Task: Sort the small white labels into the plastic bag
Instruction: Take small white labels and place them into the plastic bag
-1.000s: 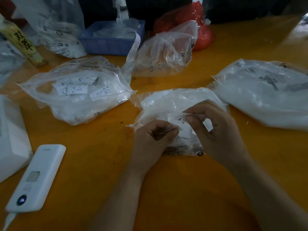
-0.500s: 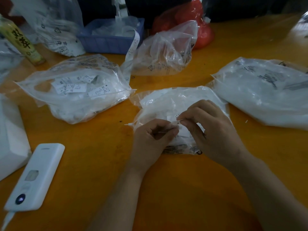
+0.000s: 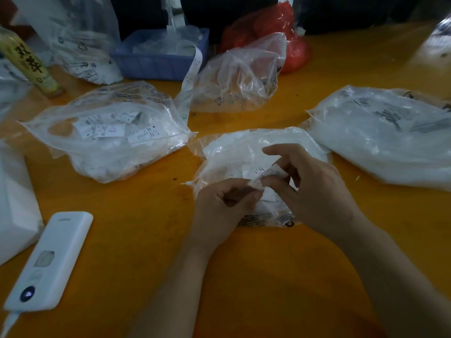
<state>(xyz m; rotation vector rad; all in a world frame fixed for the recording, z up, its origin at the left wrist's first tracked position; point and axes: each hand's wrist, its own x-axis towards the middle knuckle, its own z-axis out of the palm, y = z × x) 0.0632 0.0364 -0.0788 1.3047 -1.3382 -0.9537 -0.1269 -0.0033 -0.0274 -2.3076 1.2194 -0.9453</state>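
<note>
- Orange table (image 3: 146, 240): crowded toward the far edge with clear bags, leaving little bare room. Risk of a dropped slip sliding under a neighbouring bag and being lost there.
- Big bag of white contents (image 3: 380, 140) near the right edge: close beside the work. Could catch a stray slip flicked that way and mix the sorts.
- Bag with printed slips (image 3: 107, 132) toward the left edge: looks like a sorted lot; mouth direction cannot be told. Wrong bag chosen would undo the sorting.
- Middle bag (image 3: 244, 152), lying flat just beyond both hands: thin, slack, crumpled. Likely to drag along or fold shut if a hand pulls on the film instead of the paper.
- White device (image 3: 48, 259) at the near left corner, cord at its near end: well apart from the work, small risk of a forearm knocking it.
- Right hand (image 3: 314, 186): fingers curled, fingertips pinching the far end of the slip. Too hard a pull could tear the paper.
- Left hand (image 3: 224, 203): curled, thumb and finger pinching the near end of the same slip. Whether film is caught in that grip too cannot be told.
- Label (image 3: 264, 178): small printed slip stretched between both hands, just above the middle bag. Light and curling; could stick to a finger or flutter off on release.
</note>
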